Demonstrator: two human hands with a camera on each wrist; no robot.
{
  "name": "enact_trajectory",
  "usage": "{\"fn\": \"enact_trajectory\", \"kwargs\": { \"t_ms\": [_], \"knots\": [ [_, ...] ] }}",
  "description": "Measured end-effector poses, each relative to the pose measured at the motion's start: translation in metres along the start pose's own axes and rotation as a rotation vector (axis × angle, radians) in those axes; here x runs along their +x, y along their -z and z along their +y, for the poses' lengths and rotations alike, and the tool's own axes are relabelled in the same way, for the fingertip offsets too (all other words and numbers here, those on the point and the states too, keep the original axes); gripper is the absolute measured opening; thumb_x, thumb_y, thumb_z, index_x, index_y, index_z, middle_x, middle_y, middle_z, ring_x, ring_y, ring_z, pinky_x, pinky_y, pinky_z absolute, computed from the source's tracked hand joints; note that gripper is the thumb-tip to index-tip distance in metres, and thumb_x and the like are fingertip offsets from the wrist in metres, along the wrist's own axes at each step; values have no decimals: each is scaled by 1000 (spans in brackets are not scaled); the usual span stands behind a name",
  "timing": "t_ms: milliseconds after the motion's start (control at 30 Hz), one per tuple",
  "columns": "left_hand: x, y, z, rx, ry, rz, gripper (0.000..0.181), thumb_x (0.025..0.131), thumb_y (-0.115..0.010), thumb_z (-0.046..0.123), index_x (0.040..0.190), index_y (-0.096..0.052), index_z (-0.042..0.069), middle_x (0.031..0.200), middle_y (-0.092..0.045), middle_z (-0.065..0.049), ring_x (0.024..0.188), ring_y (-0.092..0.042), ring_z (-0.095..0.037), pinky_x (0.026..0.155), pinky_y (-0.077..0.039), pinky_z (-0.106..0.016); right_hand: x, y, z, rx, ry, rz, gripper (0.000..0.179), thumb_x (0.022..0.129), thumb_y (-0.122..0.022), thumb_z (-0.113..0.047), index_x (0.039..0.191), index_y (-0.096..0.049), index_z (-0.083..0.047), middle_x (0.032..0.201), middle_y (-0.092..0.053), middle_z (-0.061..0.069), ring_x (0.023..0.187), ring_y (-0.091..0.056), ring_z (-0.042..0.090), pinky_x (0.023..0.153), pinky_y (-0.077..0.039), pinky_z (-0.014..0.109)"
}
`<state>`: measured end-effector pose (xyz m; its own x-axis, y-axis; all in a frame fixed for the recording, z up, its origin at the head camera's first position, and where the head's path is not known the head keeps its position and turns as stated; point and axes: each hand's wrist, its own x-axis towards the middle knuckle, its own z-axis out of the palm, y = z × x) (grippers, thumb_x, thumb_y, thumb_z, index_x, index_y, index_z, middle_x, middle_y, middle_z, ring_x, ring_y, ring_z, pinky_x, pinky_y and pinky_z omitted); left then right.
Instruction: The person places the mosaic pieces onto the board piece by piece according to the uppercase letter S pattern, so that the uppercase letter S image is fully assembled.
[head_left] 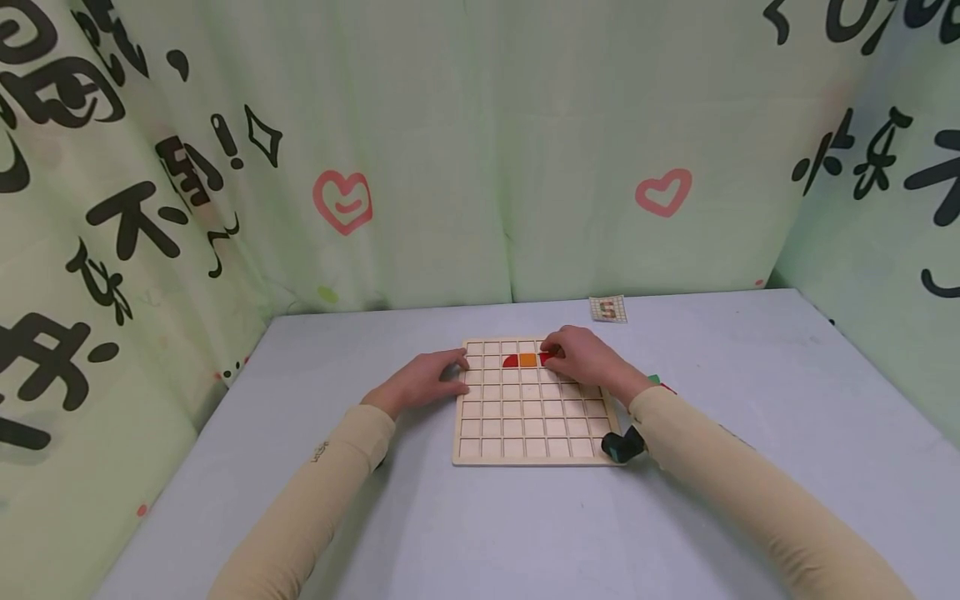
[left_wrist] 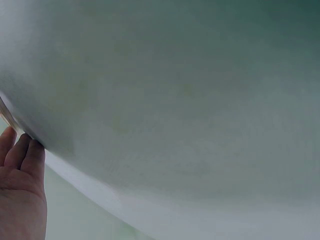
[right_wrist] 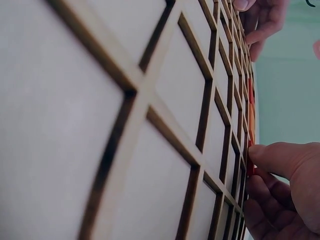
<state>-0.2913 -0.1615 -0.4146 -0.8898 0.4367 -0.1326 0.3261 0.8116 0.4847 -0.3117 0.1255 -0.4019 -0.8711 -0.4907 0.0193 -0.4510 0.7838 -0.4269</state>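
Observation:
A wooden grid board (head_left: 512, 427) lies flat on the table. In its second row from the far edge sit a red piece with a rounded corner (head_left: 511, 361) and, to its right, an orange square piece (head_left: 528, 360). My right hand (head_left: 581, 354) pinches another red piece (head_left: 547, 359) just right of the orange one; the right wrist view shows the thumb against this red piece (right_wrist: 251, 159), its far side covered by fingers. At the board's upper left edge rests my left hand (head_left: 426, 379), thumb and fingers spread along the rim. The left wrist view catches only part of that hand (left_wrist: 22, 185).
A small printed card (head_left: 607, 308) lies near the table's far edge. Green and red pieces (head_left: 655, 379) peek out behind the right sleeve. A black wrist camera (head_left: 624, 446) overlaps the board's near right corner. Curtains (head_left: 510, 167) with writing and hearts surround the white table (head_left: 787, 400).

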Motion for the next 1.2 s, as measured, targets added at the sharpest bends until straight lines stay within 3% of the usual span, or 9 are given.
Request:
{"fn": "enact_trajectory", "kwargs": {
  "t_ms": [1200],
  "knots": [
    [-1, 0, 2, 1, 25, -1, 34, 91, -71, 31, 120, -60, 17, 152, -43, -3, 140, -37, -22, 115, -31, -36, 0, -1, 1, 57, -12, 10, 25, 92, -67, -11, 114, -68, 1, 103, -66, 10, 94, -59, 24, 89, -52, 42]
  ]
}}
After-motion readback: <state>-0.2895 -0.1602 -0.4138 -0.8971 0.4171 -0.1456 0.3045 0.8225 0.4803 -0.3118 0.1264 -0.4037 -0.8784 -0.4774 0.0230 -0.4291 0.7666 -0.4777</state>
